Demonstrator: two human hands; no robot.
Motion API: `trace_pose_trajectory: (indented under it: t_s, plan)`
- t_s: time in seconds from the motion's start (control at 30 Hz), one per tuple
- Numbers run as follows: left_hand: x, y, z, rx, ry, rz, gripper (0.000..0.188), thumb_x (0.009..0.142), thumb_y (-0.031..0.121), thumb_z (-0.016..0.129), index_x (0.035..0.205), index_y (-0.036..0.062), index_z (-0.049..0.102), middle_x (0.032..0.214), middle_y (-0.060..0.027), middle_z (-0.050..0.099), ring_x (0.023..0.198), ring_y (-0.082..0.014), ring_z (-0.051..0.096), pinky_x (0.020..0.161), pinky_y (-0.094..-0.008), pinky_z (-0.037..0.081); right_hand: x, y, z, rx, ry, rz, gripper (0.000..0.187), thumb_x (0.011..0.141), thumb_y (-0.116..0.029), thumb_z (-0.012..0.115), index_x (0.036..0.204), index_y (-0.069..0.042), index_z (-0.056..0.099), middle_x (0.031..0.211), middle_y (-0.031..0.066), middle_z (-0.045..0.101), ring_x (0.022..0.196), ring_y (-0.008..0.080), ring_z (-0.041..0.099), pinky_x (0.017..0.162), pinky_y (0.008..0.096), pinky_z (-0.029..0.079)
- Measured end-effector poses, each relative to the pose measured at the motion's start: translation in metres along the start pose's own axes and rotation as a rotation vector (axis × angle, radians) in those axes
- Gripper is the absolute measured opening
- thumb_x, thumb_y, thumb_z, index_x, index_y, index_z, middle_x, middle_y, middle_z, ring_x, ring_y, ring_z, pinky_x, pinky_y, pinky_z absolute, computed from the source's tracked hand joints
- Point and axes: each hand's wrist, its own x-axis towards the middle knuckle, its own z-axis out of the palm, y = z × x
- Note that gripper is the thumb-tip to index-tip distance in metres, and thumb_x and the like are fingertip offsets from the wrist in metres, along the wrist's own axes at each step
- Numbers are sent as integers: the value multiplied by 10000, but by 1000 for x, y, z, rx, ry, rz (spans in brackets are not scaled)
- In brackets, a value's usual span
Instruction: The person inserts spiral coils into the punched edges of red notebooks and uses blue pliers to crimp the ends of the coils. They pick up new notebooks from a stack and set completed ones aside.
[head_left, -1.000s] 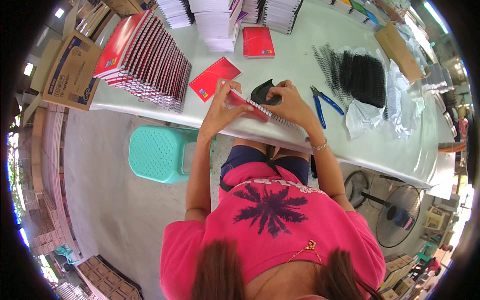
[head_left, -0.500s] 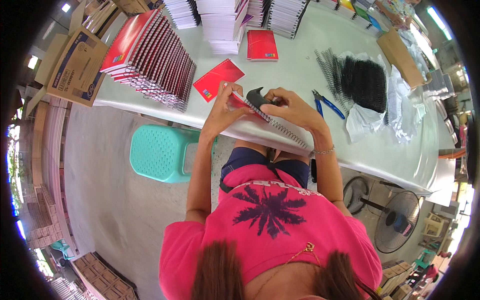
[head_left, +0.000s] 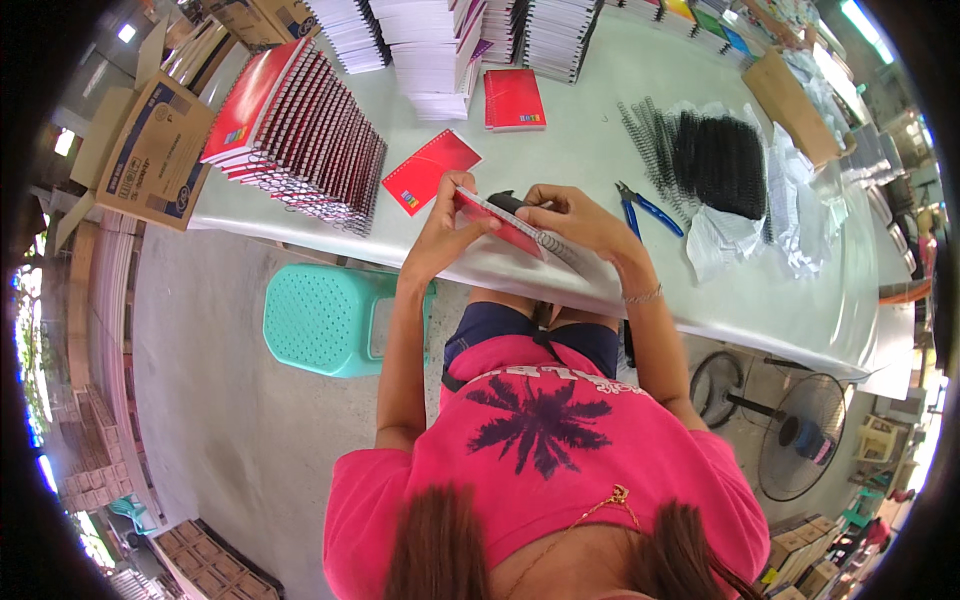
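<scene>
My left hand [head_left: 447, 235] grips a small red notebook [head_left: 515, 237] by its upper end, fingers behind and thumb in front. The notebook is tilted over the table's front edge, its punched edge facing up and right. A wire spiral coil [head_left: 560, 248] runs along that edge and sticks out past the lower right end. My right hand [head_left: 580, 225] is closed beside it, pinching a black curved piece [head_left: 506, 201] next to the notebook's edge. Right of that hand lie blue-handled pliers [head_left: 648, 211]. A loose red cover or notebook [head_left: 432, 170] lies just beyond my left hand.
A tall stack of red spiral notebooks [head_left: 300, 140] stands at left, beside an open cardboard box [head_left: 155, 155]. Piles of white page blocks [head_left: 430, 60] and another red notebook [head_left: 515, 100] are farther back. Black coils [head_left: 720, 165] lie on paper at right. A green stool [head_left: 325, 320] and fan [head_left: 800, 435] stand below.
The notebook has turned so more of its red face shows. The black piece now shows less, partly behind the notebook's edge. My right hand has shifted slightly left, and the coil's tail appears blurred.
</scene>
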Motion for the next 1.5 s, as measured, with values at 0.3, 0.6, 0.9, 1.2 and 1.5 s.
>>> trace_pose_trajectory:
  t_s: [0.3,0.6,0.9,1.2,1.5]
  plan:
    - [0,4,-1,280,-11,140,540,721,161,829,1105,83,457,1042,-37,419,1039,-178,428,944,-293,343,0,11,5,-692,194,-158,341,803,-320,750,955,-30,653,965,165,609,997,287,524,878,371,442]
    - [-3,0,5,137,46,89,620,764,51,765,1251,118,387,1137,-21,412,1125,-174,413,1042,-309,289,-6,12,-10,58,96,-12,404,947,-418,629,984,-17,662,883,-7,586,810,80,511,753,239,457]
    - [-12,-8,15,-89,118,24,728,746,66,802,1316,93,351,1206,-57,397,1200,-189,371,1056,-336,279,-16,21,-15,328,-111,-44,255,896,-275,712,939,-35,639,916,5,623,835,69,535,759,229,453]
    - [-13,-8,17,-111,70,44,625,745,23,793,1207,104,381,1137,-42,380,1146,-152,381,1020,-290,295,-7,22,1,428,29,-25,327,924,-338,657,1002,-20,644,1226,63,563,973,105,545,907,265,425]
    - [-13,-16,6,-168,33,19,619,751,53,800,1202,113,380,1118,-35,372,1130,-150,384,1008,-276,289,-22,17,-18,258,-292,-37,710,813,-464,760,1308,-18,515,1193,55,577,1136,164,515,1003,295,389]
